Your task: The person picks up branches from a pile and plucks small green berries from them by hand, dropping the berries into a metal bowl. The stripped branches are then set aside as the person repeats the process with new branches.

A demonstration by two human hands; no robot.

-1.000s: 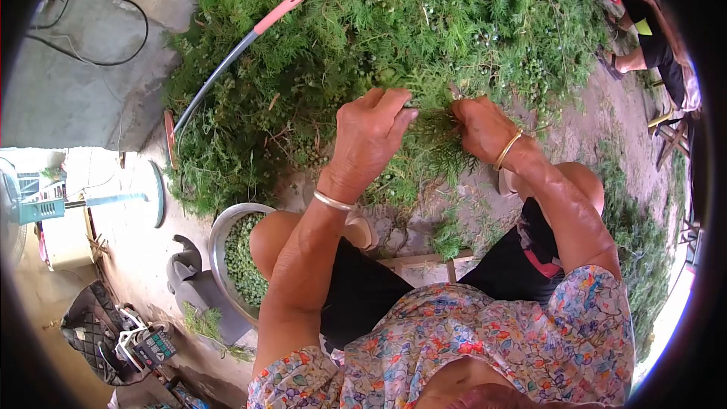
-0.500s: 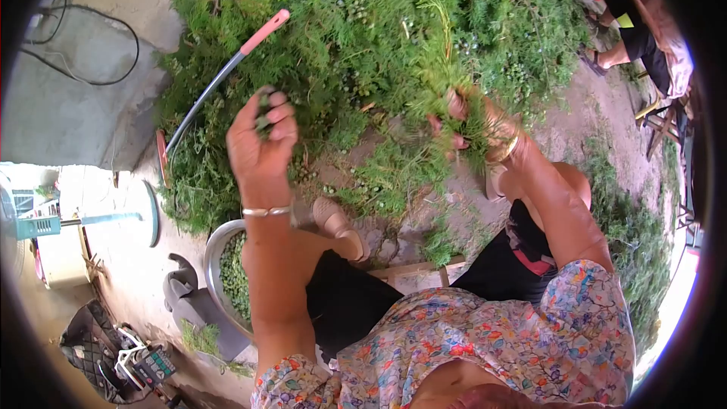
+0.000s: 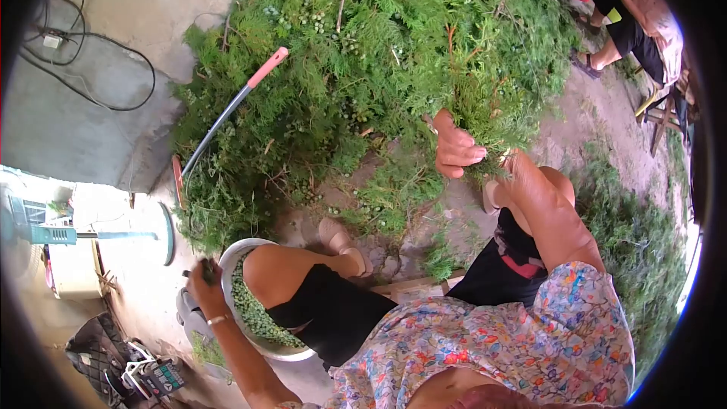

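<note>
My right hand (image 3: 458, 148) is closed, with a leafy evergreen branch (image 3: 492, 125) in it, over the near edge of a large heap of cut evergreen branches (image 3: 424, 23). Out at the left, my left hand (image 3: 204, 288) is beside the outer rim of a metal basin (image 3: 227, 257). Its fingers are curled around something dark that I cannot make out. Small round green cones (image 3: 257, 310) fill the basin, partly hidden by my left knee. More such cones cling to the heap.
A long tool with a pink handle (image 3: 266, 68) leans on the heap's left side. Beyond it is a grey concrete block (image 3: 98, 129) with a black cable. A pale blue fan (image 3: 163, 235) stands left. Another person (image 3: 644, 38) sits at far right. Loose greenery (image 3: 628, 235) lies right.
My left hand has swung down and left, from above the heap to the basin's rim. My right hand has turned and still holds greenery. The view has shifted slightly.
</note>
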